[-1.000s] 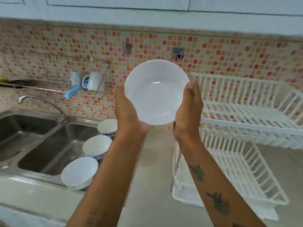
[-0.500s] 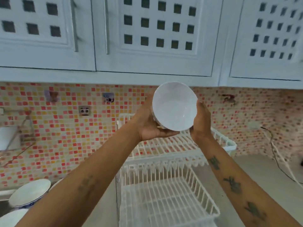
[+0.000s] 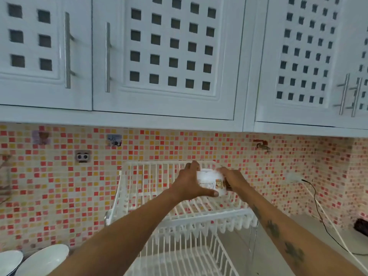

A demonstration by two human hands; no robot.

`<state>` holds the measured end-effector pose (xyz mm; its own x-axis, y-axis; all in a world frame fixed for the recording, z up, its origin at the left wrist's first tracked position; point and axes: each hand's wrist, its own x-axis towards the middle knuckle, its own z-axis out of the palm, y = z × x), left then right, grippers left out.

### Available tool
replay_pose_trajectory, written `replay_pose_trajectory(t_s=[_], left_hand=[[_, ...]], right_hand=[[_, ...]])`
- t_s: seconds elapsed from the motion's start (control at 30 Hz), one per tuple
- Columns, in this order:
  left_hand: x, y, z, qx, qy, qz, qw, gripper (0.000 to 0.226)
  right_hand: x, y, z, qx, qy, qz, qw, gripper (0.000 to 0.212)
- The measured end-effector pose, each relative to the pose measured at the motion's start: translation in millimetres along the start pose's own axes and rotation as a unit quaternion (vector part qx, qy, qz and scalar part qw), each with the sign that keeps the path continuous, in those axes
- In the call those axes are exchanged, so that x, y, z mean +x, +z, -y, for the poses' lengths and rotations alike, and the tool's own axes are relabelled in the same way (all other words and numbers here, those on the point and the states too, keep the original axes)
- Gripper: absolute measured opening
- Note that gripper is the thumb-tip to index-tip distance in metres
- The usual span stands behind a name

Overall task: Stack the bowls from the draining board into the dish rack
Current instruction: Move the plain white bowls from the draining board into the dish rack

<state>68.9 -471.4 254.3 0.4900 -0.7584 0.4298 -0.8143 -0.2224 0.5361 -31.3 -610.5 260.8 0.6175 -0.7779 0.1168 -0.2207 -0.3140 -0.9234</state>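
I hold a white bowl [image 3: 211, 183] turned upside down, its printed outer wall facing me, just above the upper tier of the white two-tier dish rack [image 3: 199, 214]. My left hand [image 3: 192, 185] grips its left side with the thumb under the rim. On its right side sits my right hand [image 3: 232, 181]. Two more white bowls [image 3: 42, 260] lean at the bottom left corner, one [image 3: 9, 260] partly cut off by the frame edge. The rack's lower tier [image 3: 185, 261] shows below my arms.
White cabinets with steel handles [image 3: 67, 50] hang close overhead. The mosaic tile wall [image 3: 59, 192] is right behind the rack. A black cable [image 3: 318, 212] and a white one [image 3: 336, 234] trail over the counter at the right, near a dark object [image 3: 361, 226].
The bowl has been flipped from mouth-facing-me to upside down and lowered to the rack's upper tier. My view has tilted further up and to the right.
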Motion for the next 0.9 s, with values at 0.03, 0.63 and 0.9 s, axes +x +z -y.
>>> replay_pose_trajectory(t_s=[0.03,0.63,0.9], left_hand=[[1,6,1,0.035,0.01,0.018,0.999,0.096],[10,48,22,0.094,0.054,0.098,0.989,0.079],[-1,2,11,0.169,0.059,0.19,0.965,0.085]], right_hand=[[0,1,-1,-0.009,0.0,-0.005,1.0,0.042],[26,10,-29,-0.238,-0.033,0.039,0.97,0.043],[9,3,-16,-0.217,-0.192,-0.087,0.953,0.027]])
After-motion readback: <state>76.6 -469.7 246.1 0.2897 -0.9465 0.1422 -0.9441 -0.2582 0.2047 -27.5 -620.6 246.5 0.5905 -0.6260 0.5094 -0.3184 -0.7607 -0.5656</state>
